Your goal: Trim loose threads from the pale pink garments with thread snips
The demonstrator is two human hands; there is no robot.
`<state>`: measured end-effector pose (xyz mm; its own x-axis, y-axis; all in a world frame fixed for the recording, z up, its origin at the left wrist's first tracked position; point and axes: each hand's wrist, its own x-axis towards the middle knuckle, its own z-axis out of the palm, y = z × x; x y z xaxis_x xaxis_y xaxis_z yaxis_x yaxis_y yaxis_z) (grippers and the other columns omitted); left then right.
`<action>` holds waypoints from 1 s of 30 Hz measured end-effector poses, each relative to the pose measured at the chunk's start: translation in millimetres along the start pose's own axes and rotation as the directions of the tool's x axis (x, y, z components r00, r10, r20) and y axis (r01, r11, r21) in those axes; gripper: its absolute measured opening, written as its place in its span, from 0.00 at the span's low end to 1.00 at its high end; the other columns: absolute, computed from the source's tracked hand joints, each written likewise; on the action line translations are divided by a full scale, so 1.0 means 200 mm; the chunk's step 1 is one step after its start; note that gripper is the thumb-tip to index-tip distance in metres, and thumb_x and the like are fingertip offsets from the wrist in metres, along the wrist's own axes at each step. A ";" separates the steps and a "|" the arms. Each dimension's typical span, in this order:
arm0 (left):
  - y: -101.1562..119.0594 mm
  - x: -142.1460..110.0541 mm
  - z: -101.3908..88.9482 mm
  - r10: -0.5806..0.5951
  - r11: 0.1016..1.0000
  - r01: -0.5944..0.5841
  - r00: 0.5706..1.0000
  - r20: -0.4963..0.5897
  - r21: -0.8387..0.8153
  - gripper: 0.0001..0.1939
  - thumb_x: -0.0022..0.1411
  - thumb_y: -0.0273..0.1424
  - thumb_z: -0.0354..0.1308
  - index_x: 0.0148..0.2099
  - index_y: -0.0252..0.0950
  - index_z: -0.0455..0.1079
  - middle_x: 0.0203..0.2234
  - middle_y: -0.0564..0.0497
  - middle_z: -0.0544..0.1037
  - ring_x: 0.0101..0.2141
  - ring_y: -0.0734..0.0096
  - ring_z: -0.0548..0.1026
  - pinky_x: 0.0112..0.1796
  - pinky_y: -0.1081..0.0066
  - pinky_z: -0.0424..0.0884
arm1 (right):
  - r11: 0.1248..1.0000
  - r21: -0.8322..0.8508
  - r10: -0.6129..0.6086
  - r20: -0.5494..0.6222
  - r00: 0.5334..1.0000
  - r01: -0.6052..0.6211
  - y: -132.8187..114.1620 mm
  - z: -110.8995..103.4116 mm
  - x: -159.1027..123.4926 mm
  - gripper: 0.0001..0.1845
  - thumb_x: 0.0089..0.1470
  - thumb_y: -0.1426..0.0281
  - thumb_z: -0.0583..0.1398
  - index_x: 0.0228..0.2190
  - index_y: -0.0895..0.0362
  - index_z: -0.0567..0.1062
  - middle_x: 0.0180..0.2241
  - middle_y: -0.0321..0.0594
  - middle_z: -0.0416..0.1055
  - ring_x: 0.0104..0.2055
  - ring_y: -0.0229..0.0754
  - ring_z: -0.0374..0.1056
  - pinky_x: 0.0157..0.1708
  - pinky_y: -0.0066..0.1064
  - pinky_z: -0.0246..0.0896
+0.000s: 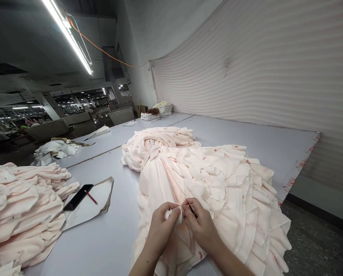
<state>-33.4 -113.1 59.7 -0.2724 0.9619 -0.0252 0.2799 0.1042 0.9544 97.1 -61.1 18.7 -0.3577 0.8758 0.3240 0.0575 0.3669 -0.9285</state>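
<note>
Bearings taken from the work point. 9 o'clock: pile of pale pink fabric (25, 214), status cannot be told. Toward 9–10: papers (101, 195) under a black slab, likely a phone (77, 198), and a red pencil (91, 197). Worked bundle (208, 176) on the surface (116, 226), knot-like twist at 11 — gathering looks done, fine handwork unfinished. Left hand (163, 224), forearm from 7, pinches a white tuft (168, 214). Right hand (201, 222), forearm from 5, grips a thin dark tool (191, 209) — fingertips near the left's. Bundle layers fan to 3.
</note>
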 end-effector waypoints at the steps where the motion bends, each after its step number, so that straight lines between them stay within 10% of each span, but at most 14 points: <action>1: 0.00 0.00 0.00 -0.016 1.000 0.016 1.000 -0.009 -0.015 0.12 0.56 0.39 0.55 0.33 0.36 0.73 0.27 0.51 0.77 0.32 0.63 0.73 0.35 0.69 0.68 | 1.000 -0.011 0.008 -0.002 1.000 -0.008 -0.01 -0.02 0.00 0.10 0.58 0.63 0.52 0.32 0.55 0.67 0.23 0.34 0.66 0.26 0.37 0.64 0.25 0.25 0.60; 9: -0.02 0.00 0.02 0.013 0.999 -0.011 0.999 -0.052 0.035 0.11 0.59 0.38 0.53 0.32 0.36 0.69 0.26 0.54 0.73 0.30 0.68 0.70 0.33 0.73 0.64 | 0.965 -0.261 0.017 0.132 0.991 0.019 -0.05 -0.13 -0.03 0.13 0.55 0.62 0.55 0.39 0.51 0.75 0.33 0.39 0.73 0.36 0.43 0.69 0.34 0.30 0.63; 19: -0.01 0.00 0.05 0.171 0.972 -0.171 0.985 0.013 0.158 0.09 0.60 0.36 0.51 0.34 0.37 0.70 0.30 0.50 0.74 0.34 0.65 0.71 0.35 0.69 0.65 | 0.992 -0.114 0.071 0.074 0.995 -0.063 0.00 -0.11 0.01 0.15 0.56 0.60 0.54 0.32 0.54 0.78 0.29 0.39 0.73 0.33 0.43 0.69 0.33 0.30 0.62; 22: -0.02 0.06 -0.08 0.235 0.969 -0.223 0.965 -0.114 0.105 0.08 0.59 0.36 0.53 0.37 0.38 0.69 0.30 0.51 0.75 0.31 0.67 0.71 0.33 0.70 0.65 | 0.988 0.002 0.154 0.020 0.988 -0.154 0.06 -0.13 0.00 0.18 0.53 0.57 0.57 0.39 0.57 0.75 0.31 0.39 0.73 0.35 0.43 0.68 0.34 0.30 0.62; 26: 0.02 0.17 -0.44 0.171 0.838 -0.343 0.904 -0.392 -0.426 0.10 0.54 0.37 0.59 0.35 0.41 0.63 0.21 0.60 0.69 0.20 0.78 0.66 0.24 0.78 0.63 | 0.975 -0.050 0.214 -0.034 0.976 -0.215 0.15 -0.19 -0.03 0.16 0.55 0.57 0.54 0.33 0.57 0.73 0.30 0.38 0.71 0.34 0.42 0.67 0.34 0.30 0.61; 30: 0.06 0.23 -0.54 0.270 0.859 -0.349 0.930 -0.249 -0.374 0.12 0.55 0.43 0.57 0.32 0.40 0.64 0.13 0.63 0.58 0.13 0.82 0.56 0.18 0.81 0.58 | 0.965 -0.164 0.202 -0.030 0.979 -0.204 0.20 -0.21 -0.04 0.16 0.57 0.59 0.51 0.31 0.56 0.72 0.31 0.39 0.71 0.34 0.43 0.68 0.35 0.31 0.62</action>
<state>-141.6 -94.1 101.8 -0.4068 0.8600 0.3082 -0.0090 -0.3412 0.9400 140.8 -40.9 -13.6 -0.3109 0.9408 0.1348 0.2810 0.2265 -0.9326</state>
